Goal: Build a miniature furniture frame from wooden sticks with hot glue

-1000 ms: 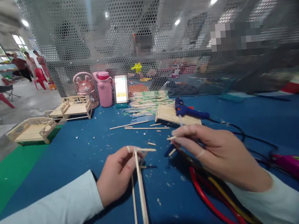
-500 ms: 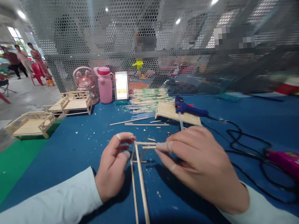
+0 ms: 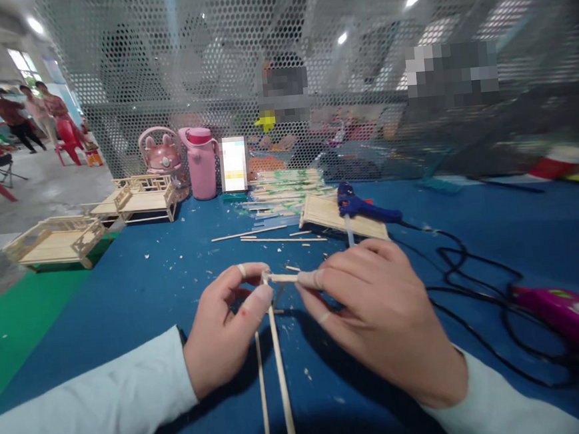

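A thin frame of wooden sticks stands over the blue table, its long sticks running toward the bottom edge. My left hand pinches the frame's far corner between thumb and index finger. Between the thumb and fingers of my right hand is the right end of a short wooden stick, whose left end meets that corner. Part of the frame behind my left hand is hidden. Both hands wear pale coverings on some fingertips or finger joints.
Behind are a blue glue gun on a wooden panel, a stick pile, a pink bottle and a lit phone. Small wooden furniture models stand left. Black cables and a magenta tool lie right.
My left hand has moved right and closed on the frame's corner. The short stick in my right hand has moved slightly up and left, to the corner.
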`<state>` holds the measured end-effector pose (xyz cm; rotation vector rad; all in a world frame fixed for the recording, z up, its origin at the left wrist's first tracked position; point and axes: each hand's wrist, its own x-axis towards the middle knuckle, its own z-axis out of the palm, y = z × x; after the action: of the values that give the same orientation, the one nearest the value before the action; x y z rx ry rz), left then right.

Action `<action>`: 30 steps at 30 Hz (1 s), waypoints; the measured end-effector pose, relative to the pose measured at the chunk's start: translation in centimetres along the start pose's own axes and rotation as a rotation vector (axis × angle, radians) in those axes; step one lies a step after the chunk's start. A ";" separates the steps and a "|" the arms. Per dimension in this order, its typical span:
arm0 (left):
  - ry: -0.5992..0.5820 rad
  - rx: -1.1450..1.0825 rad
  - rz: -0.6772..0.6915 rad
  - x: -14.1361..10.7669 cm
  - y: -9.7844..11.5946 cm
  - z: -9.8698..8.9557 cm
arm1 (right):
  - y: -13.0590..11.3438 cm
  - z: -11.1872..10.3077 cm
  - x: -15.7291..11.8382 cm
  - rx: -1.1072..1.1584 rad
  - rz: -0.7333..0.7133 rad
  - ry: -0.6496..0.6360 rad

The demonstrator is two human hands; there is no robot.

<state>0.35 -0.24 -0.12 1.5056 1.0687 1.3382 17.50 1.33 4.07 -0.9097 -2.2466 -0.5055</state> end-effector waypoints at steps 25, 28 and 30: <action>-0.002 -0.003 -0.054 -0.2 0.1 -0.2 | 0.7 0.9 -0.7 0.436 0.391 -0.094; -0.004 -0.011 -0.056 -0.2 0.1 -0.2 | 0.7 1.0 -0.7 0.490 0.407 -0.093; -0.002 -0.019 -0.056 -0.2 0.1 -0.2 | 0.7 1.0 -0.7 0.494 0.401 -0.090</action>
<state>0.15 -0.41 -0.07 1.4524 1.0866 1.3046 17.93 2.08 2.93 -1.0846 -2.0455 0.2656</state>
